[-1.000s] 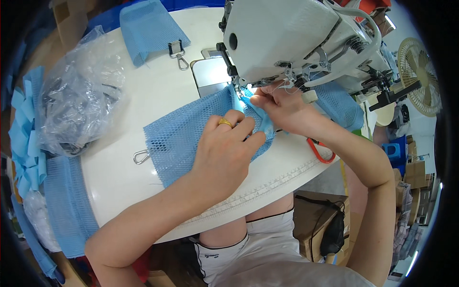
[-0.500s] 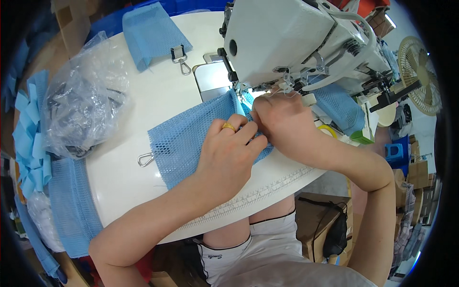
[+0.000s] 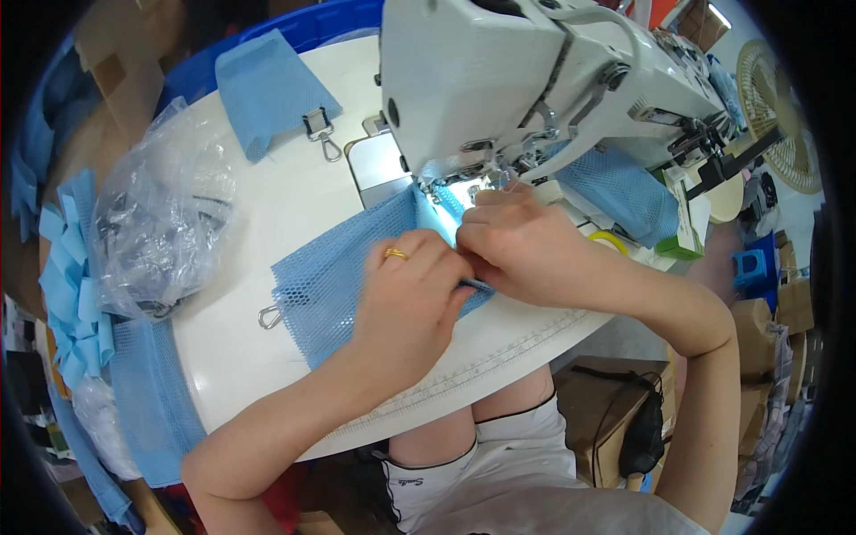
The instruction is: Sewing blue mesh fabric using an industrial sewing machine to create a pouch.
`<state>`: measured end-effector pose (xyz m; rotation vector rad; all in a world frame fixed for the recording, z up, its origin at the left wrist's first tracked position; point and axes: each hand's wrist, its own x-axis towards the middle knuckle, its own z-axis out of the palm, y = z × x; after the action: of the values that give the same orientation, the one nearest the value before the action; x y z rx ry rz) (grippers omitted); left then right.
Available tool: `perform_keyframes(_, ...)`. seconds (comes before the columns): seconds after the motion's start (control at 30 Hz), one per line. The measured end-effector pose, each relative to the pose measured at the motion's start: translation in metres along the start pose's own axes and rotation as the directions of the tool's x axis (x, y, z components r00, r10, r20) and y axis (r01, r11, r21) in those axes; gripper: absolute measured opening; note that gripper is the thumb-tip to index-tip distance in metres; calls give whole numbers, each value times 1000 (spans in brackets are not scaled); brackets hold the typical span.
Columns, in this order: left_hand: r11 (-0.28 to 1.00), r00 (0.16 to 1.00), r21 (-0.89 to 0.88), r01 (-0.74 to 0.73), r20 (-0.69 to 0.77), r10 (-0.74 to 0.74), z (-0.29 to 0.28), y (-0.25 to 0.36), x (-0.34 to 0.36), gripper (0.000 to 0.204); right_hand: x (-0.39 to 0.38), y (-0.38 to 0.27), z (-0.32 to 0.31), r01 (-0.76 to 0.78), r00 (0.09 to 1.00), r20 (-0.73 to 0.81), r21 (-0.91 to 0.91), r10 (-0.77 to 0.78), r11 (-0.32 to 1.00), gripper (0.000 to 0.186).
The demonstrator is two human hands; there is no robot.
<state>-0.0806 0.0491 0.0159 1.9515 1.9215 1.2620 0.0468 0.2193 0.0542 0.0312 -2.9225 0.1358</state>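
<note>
A piece of blue mesh fabric (image 3: 325, 281) lies on the white table, its upper end under the lit needle area of a white sewing machine (image 3: 473, 80). My left hand (image 3: 408, 299), with a gold ring, presses on the mesh and pinches its folded edge. Close beside it, my right hand (image 3: 526, 241) has its fingers closed on the same edge, just below the machine's needle area. The fingertips of both hands are partly hidden. A metal snap hook (image 3: 269, 316) sticks out from the mesh's left side.
Another blue mesh piece (image 3: 272, 89) with a snap hook lies at the far left. A clear plastic bag (image 3: 160, 223) stands left, beside light blue strips (image 3: 76, 285) and hanging mesh (image 3: 156, 392). More mesh (image 3: 615, 192) lies right of the machine. A ruler scale (image 3: 464, 379) runs along the table's front edge.
My hands have shifted slightly left and down relative to the machine, and the right hand's fingers sit farther from the needle area. The whole view has tilted a little.
</note>
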Motion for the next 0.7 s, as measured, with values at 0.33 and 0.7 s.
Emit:
perform_keyframes(0.33, 970, 971, 216, -112, 229, 61, -35, -11, 22, 33, -15, -9, 2, -166, 982, -63, 132, 175, 977, 14)
perform_keyframes(0.7, 998, 987, 62, 5, 160, -15, -28, -17, 21, 28, -19, -9, -6, -505, 854, 176, 506, 490, 699, 15)
